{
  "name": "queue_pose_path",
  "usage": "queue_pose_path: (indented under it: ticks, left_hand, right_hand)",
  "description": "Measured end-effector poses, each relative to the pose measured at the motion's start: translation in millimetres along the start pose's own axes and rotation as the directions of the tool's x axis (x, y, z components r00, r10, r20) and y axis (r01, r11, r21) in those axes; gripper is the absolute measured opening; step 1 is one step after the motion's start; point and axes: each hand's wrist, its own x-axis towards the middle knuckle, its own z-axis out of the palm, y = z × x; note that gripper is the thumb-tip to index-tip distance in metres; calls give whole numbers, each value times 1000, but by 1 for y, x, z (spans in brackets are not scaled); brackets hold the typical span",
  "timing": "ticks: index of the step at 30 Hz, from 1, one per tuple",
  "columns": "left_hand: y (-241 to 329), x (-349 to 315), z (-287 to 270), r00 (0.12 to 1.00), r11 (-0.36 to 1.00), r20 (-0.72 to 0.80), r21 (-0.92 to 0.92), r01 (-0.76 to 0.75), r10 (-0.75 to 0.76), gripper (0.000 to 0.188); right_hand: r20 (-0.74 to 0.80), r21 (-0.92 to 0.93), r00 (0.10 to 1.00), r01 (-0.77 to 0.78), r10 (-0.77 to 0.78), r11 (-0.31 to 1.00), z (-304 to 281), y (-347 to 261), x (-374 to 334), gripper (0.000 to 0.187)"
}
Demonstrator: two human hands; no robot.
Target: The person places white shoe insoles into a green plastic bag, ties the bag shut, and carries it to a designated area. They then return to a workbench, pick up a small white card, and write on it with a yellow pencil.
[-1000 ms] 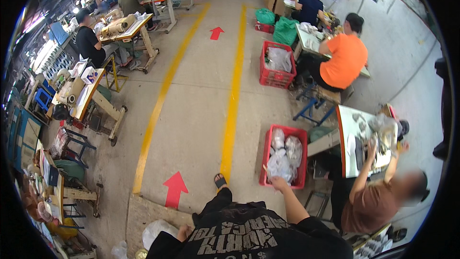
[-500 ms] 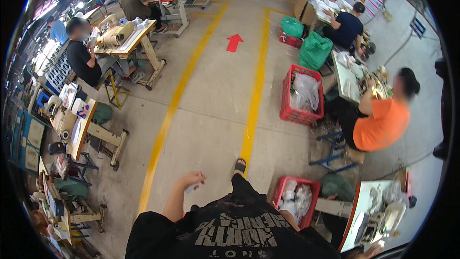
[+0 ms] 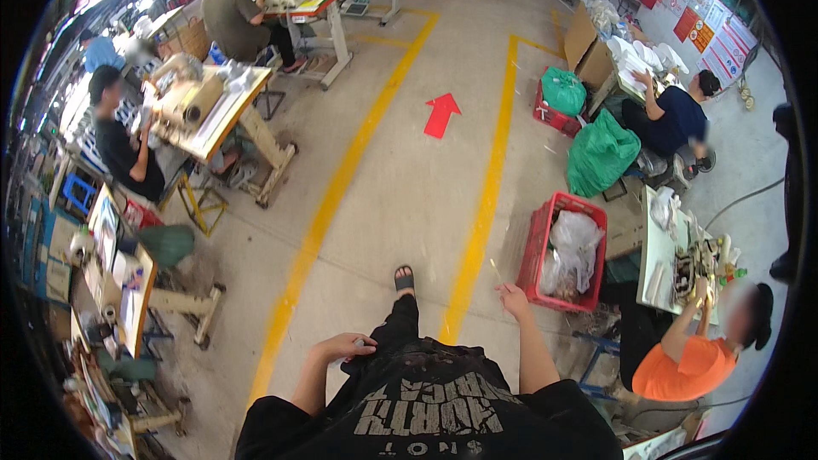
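Note:
My left hand (image 3: 344, 347) hangs low in front of my dark shirt, its fingers curled around a small pale grey item (image 3: 365, 342). Only part of that item shows, and its kind cannot be told. Out to the right, near the red crate, my right hand (image 3: 513, 299) is closed in a pinch. A thin, pale yellowish stick-like thing (image 3: 494, 267) juts forward from its fingers, slightly blurred. Neither hand touches the crate or a table.
A red crate (image 3: 532, 277) holding plastic bags stands right of the yellow-lined aisle (image 3: 409, 204). Beyond it sits a green sack (image 3: 601, 153). People work at sewing tables on both sides; one in orange (image 3: 682, 370) sits near right. A wheeled table (image 3: 196, 302) stands left.
I have moved forward along the aisle, so the crates and tables slid nearer. My right hand has come into view with the thin stick-like thing. My left hand has dropped closer to my body.

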Motion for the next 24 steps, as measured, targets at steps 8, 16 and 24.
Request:
queue_pose_path:
  ticks: [8, 16, 24]
  left_hand:
    - [184, 129, -214, 953, 940, 264, 338, 54, -150, 50]
    - [377, 322, -367, 957, 882, -72, 414, -227, 280, 30]
    - [588, 462, -486, 680, 973, -703, 217, -76, 209, 23]
  right_hand:
    - [295, 229, 809, -576, 508, 784, -7, 5, 128, 31]
    - [379, 255, 864, -442, 331, 860, -58, 10, 258, 15]
    - [5, -151, 965, -258, 262, 954, -226, -160, 686, 40]
